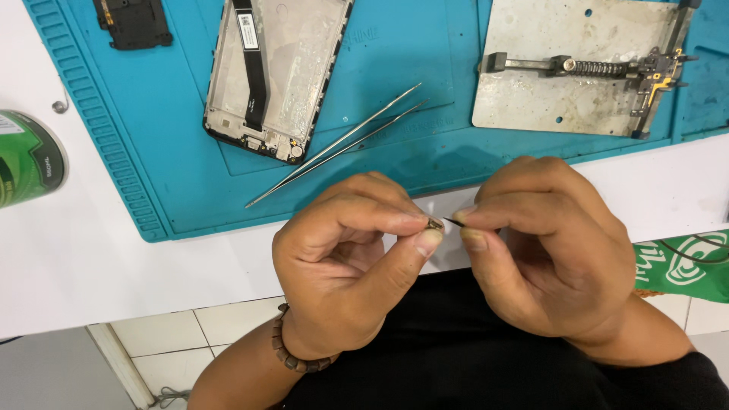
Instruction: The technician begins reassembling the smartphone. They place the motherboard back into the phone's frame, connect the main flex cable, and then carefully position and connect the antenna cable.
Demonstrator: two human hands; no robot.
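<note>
Left hand: the left hand (345, 258) pinches a tiny brownish metal part (434, 224) between thumb and forefinger, its grip clenched on it, near the counter's near edge.
Right hand: the right hand (550, 247) has its grip closed on a thin dark pin-like sliver (453, 222), whose tip touches the part (too small to tell what either piece is).
Step in hand: by my judgement, fine work on the part with the sliver, held in the air above the lap.
Next move: it likely calls for steady fingers and slight pressure, since both pieces are minute.
Far side: slim steel tweezers (338, 144) lie slantwise on the ribbed blue rubber mat (152, 121), just right of an opened phone frame (277, 72) with a black ribbon cable.
Far right: a scuffed grey metal clamping plate (531, 91) with a coil spring.
Surface: the smooth white counter (91, 258).
</note>
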